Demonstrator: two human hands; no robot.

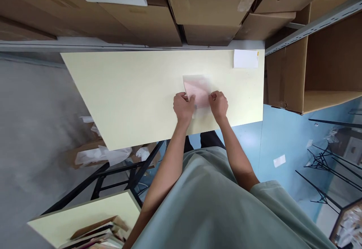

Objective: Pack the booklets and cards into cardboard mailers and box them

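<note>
Two hands (184, 107) (218, 105), fingers nearly closed, seem to pinch a thin, pale-pink, translucent-edged rectangular sheet (198, 91) mid-frame. Likely light, floppy: hold opposite side edges.

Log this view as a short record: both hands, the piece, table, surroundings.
left hand: holding pink sheet at its near left side
right hand: curled at its right edge; grip unclear
pink sheet: blurred, print unreadable
table: pale cream
table's far right corner: white rectangular item
beyond table: cardboard boxes
</note>
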